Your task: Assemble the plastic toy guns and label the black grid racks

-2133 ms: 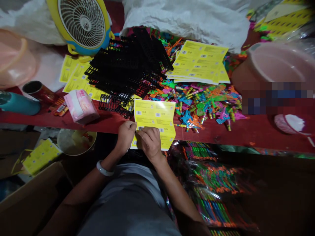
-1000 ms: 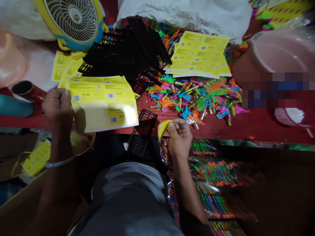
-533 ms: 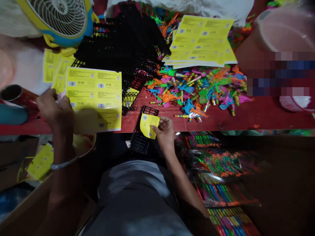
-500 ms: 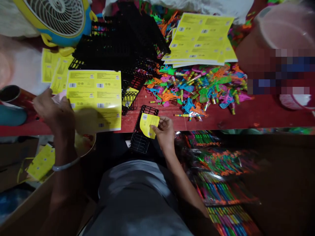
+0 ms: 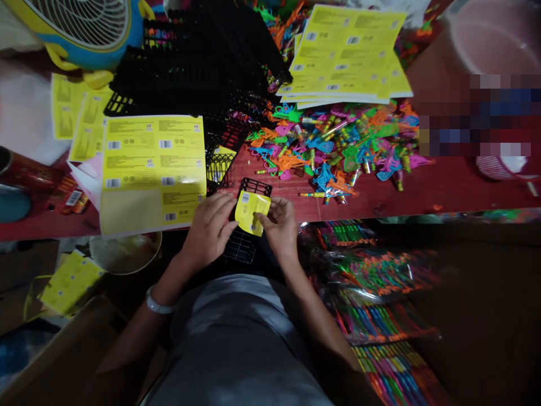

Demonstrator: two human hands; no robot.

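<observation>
A small yellow printed label [image 5: 250,211] with a barcode is pinched at its right side between the thumb and fingers of my right hand [image 5: 282,228]. Beneath it a black plastic grid tray [image 5: 240,248] leans over the table's front edge, its lower end near my lap. My left hand [image 5: 211,228] is at the label's left edge, thumb and fingers apart; whether it touches the label I cannot tell. To the left lies a sheet of yellow labels [image 5: 181,169], one label gone from its lower left, showing pale backing.
Black grid trays [image 5: 181,79] are piled behind the sheet, beside a blue and yellow fan [image 5: 88,28]. A heap of colourful plastic toys [image 5: 329,146] spreads right of centre, below more label sheets [image 5: 350,51]. Bagged toys [image 5: 376,282] sit below the table at right, a bin [image 5: 127,254] at left.
My left hand has moved right, from the far side of the label sheet to the small label's left edge. My right hand keeps its pinch on the label. The view has shifted slightly.
</observation>
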